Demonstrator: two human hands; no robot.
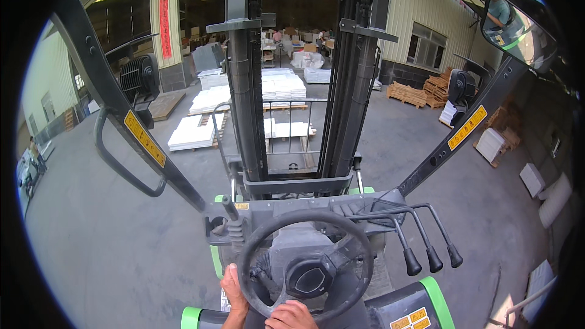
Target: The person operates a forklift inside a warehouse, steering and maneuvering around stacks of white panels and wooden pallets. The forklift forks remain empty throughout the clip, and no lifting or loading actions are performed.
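I sit on a forklift with a black steering wheel (304, 262) right in front of me. My left hand (233, 289) grips the wheel's lower left rim. My right hand (291, 315) closes over the bottom of the rim, near the lower edge of the view. Three black-knobbed control levers (432, 259) stand to the right of the wheel, untouched. A smaller lever (230, 208) rises at the wheel's upper left. The black mast (292, 73) towers straight ahead.
Pallets of white slabs (201, 131) lie ahead on the grey concrete floor, more stacked behind the mast (283, 85). Wooden pallets (407, 93) sit at right by a corrugated wall. A mirror (518, 30) hangs upper right. White blocks (533, 178) line the right side.
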